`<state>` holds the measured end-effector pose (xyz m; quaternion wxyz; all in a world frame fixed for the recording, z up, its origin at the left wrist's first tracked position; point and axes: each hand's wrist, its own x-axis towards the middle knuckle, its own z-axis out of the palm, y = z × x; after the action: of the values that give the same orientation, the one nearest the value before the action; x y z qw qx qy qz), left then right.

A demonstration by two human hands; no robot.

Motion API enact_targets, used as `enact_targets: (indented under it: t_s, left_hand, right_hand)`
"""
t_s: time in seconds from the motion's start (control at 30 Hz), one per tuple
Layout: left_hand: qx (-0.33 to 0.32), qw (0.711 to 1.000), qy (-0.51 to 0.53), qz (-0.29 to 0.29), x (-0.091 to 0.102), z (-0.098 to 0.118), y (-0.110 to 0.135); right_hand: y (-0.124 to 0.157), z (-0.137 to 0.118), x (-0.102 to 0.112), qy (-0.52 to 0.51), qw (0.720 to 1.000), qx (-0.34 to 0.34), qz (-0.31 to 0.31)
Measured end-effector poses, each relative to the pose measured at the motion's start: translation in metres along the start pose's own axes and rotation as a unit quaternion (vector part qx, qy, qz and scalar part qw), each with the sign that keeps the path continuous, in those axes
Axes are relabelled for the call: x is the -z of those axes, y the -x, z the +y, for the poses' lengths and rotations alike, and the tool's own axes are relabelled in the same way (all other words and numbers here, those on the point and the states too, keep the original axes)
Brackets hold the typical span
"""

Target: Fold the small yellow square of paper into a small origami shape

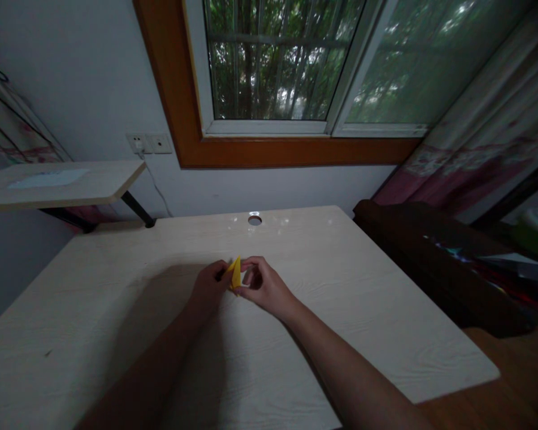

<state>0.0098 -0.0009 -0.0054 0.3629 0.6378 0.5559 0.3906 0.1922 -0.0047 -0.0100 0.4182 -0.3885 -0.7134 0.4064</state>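
Observation:
A small piece of folded yellow paper [237, 273] with a pointed top is between my two hands, over the middle of the desk [341, 310]. My left hand [210, 283] pinches it from the left, its fingers partly in shadow. From the right, my right hand [266, 285] has its thumb at the paper's lower edge and its index finger near the upper edge, curved in a ring. The fingers hide part of the paper, so its full folded shape does not show.
A raised shelf [112, 182] on black legs stands at the desk's back left, with a light sheet [49, 178] on it. A round cable hole [254, 220] sits near the back edge. Dark furniture [412, 251] with several items is right of the desk.

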Motion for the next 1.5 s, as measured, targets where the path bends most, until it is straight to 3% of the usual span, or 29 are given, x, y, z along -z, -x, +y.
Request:
enact_targets:
  t_s: [0.2, 0.47, 0.73, 0.97, 1.2, 1.4, 1.5]
  left_hand:
    - [-0.004, 0.998, -0.055, 0.032, -0.002, 0.003, 0.003]
    - [-0.061, 0.989, -0.129, 0.047, -0.005, 0.001, 0.006]
    - [0.002, 0.999, -0.004, 0.032, -0.003, -0.001, 0.002]
    - [0.049, 0.993, 0.102, 0.044, 0.001, -0.001, 0.0]
    - [0.044, 0.982, 0.166, 0.072, -0.001, -0.003, -0.004]
    - [0.017, 0.994, 0.111, 0.016, -0.003, 0.001, -0.002]
    - [0.013, 0.997, 0.072, 0.014, -0.001, 0.003, 0.0]
  right_hand:
    - [0.001, -0.002, 0.0, -0.011, 1.0, 0.027, -0.008]
    - [0.001, -0.002, 0.003, -0.017, 1.0, 0.001, 0.007]
    - [-0.005, 0.009, 0.003, -0.091, 0.994, -0.039, 0.045]
    - [-0.008, 0.013, 0.005, -0.186, 0.975, -0.068, 0.098]
    - [-0.009, 0.011, 0.006, -0.246, 0.959, -0.081, 0.118]
    - [-0.009, 0.006, 0.008, -0.255, 0.956, -0.086, 0.118]
    - [-0.008, 0.005, 0.006, -0.25, 0.96, -0.085, 0.093]
